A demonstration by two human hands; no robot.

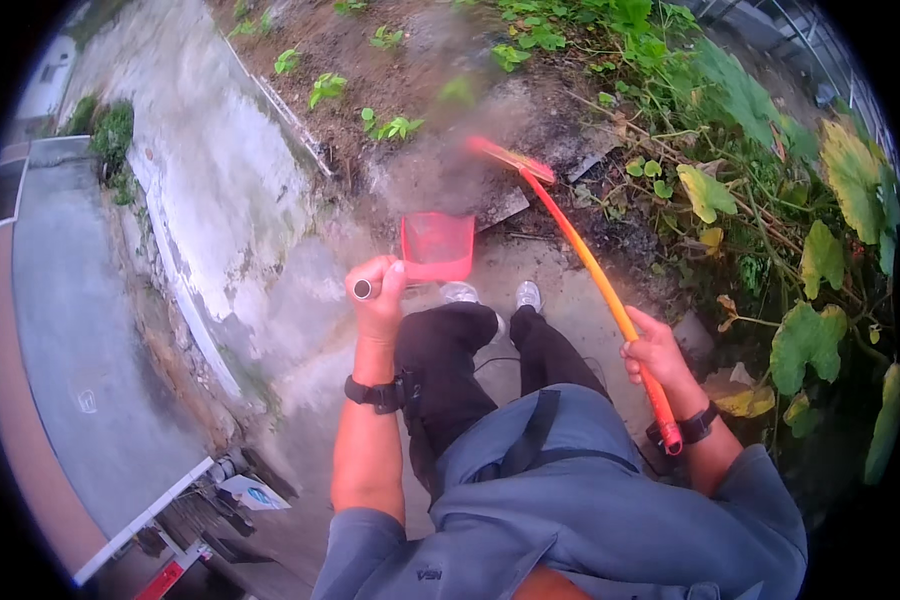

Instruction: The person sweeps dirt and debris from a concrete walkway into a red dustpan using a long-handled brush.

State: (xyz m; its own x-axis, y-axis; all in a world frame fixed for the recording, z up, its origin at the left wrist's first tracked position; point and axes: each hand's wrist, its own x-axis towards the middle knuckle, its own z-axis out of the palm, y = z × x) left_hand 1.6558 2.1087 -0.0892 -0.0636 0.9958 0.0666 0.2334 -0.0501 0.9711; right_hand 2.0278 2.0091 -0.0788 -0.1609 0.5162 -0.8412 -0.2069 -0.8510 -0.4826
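My left hand (pixel 379 289) grips the upper end of a metal handle, which points up toward the camera. Below and just beyond it is a red plastic dustpan (pixel 439 247), tilted over the soil's edge, with what looks like dust in or behind its mouth. In my right hand (pixel 649 349) is the orange and red handle of a broom (pixel 589 259). The broom's red head (pixel 514 159) is up to the right of the dustpan, apart from it and partly blurred. A hazy grey cloud (pixel 450 161) hangs around the dustpan's mouth.
Brown soil with green seedlings (pixel 326 88) lies ahead. Large-leaved vines (pixel 810 330) crowd the right side. Flat grey slabs (pixel 502 208) rest by the dustpan. A pale concrete slope (pixel 225 195) runs along the left, and my shoes (pixel 529 295) stand on concrete.
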